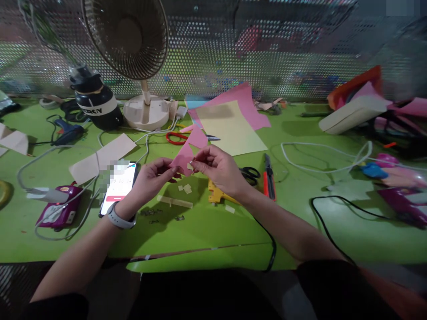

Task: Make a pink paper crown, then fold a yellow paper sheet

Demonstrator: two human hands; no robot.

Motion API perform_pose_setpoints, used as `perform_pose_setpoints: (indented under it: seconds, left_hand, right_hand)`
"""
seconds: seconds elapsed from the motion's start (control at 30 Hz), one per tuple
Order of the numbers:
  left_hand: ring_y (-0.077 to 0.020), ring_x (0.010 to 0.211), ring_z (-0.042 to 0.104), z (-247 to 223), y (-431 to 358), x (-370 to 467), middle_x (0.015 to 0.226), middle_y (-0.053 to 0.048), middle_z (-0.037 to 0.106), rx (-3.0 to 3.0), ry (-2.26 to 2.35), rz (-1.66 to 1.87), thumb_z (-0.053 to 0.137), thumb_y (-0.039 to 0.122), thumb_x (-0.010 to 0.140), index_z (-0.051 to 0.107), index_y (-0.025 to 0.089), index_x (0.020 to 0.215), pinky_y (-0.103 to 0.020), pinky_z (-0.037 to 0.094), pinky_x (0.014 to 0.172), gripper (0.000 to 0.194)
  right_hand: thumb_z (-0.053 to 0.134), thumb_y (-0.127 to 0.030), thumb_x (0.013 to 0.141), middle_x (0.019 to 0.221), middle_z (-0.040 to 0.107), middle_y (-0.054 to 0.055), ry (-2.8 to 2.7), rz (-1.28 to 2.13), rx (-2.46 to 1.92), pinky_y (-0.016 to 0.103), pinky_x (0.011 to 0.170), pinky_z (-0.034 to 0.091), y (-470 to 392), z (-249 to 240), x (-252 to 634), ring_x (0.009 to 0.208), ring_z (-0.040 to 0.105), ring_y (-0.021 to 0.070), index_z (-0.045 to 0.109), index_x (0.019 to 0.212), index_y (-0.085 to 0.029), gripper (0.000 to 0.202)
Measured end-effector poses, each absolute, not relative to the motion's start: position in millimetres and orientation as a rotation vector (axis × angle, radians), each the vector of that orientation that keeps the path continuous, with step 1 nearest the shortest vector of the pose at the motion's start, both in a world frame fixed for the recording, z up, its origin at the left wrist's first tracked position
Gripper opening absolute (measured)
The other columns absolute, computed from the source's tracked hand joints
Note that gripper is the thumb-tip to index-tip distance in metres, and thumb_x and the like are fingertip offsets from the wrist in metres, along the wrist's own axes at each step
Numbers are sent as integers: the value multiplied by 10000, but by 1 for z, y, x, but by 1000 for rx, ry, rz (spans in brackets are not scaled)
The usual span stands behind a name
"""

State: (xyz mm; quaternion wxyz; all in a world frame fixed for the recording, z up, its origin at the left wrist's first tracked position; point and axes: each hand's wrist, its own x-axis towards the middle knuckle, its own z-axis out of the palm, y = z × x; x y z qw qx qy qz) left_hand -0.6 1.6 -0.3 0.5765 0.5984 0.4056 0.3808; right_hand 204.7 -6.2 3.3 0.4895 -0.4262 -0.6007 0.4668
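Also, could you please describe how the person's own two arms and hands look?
Both the left hand and the right hand are without gloves. A pale grey, watch-like band circles the left wrist; the right wrist has none. The black sleeves leave both forearms uncovered.

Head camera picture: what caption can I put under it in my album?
Two hands with a pink paper piece above a green table, a fan standing behind.
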Motion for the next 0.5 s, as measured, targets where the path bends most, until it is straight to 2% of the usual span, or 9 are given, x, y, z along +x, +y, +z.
perform_pose_setpoints:
  seconds: [0.13,0.3,0.5]
  left_hand:
    - [-146,745,680,-3,-3,4,880,-63,743,1427,943,858,735,446,820,698,133,955,-281,588,712,343]
    - [-139,736,684,-7,-5,5,891,-62,737,1395,888,834,737,439,822,690,132,958,-273,595,706,339]
    - [-147,736,693,-7,-5,6,880,-63,733,1381,858,817,747,450,810,689,136,933,-273,600,692,343]
  right_hand:
    - [700,-314,870,845,677,1,-1527,996,-1023,285,709,561,-13,1,199,777,656,137,582,896,-213,158]
    - [638,-222,918,879,690,3,-1682,667,-996,269,690,544,-18,-2,197,772,657,135,577,953,-227,70]
    - [582,-228,961,903,693,27,-1860,371,-936,291,728,544,-19,-6,196,827,661,159,576,985,-226,24]
